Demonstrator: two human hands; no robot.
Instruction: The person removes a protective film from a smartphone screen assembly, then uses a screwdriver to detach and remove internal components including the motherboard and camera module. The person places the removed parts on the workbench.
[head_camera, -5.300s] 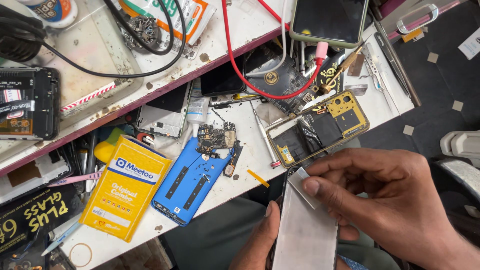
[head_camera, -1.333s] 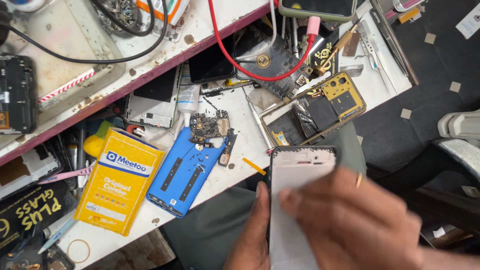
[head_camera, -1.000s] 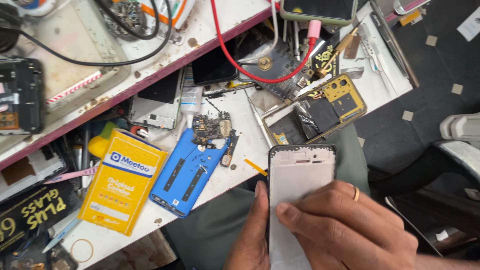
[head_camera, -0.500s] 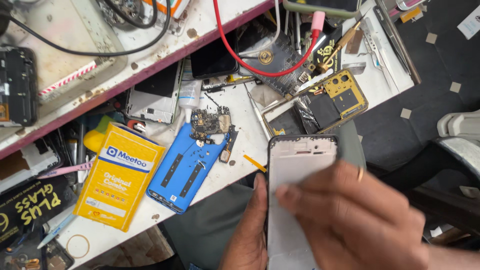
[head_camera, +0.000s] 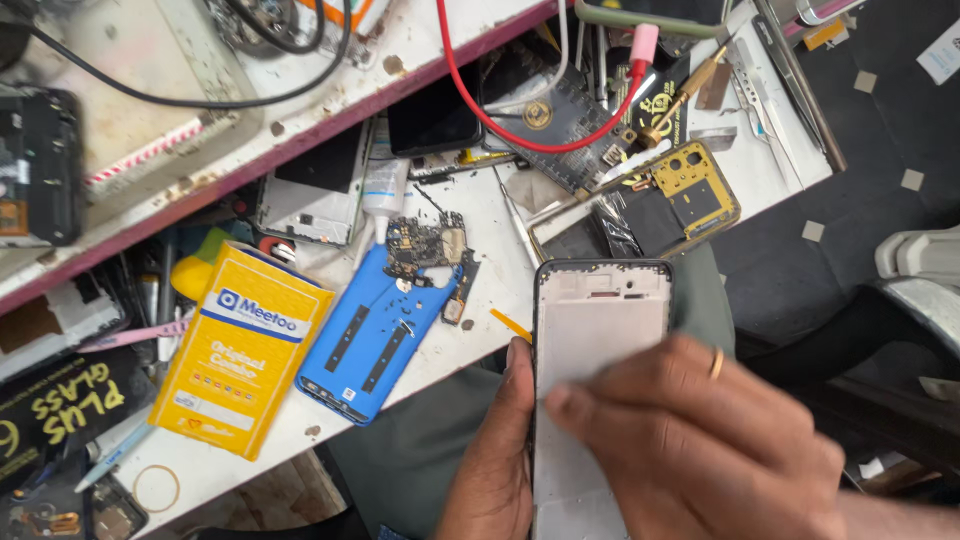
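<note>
The left hand (head_camera: 495, 460) gripped the phone screen frame (head_camera: 598, 340) by its left edge, near the person, just off the workbench (head_camera: 470, 215). The right hand (head_camera: 700, 440) lay flat on its pale inner face, fingers pressing, apparently wiping or seating it; the next move called for even pressure.

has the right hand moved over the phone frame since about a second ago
Yes. The right hand has slid up the phone frame, toward the bench edge and the blue back cover; its fingertips sat lower on the frame before.
</note>
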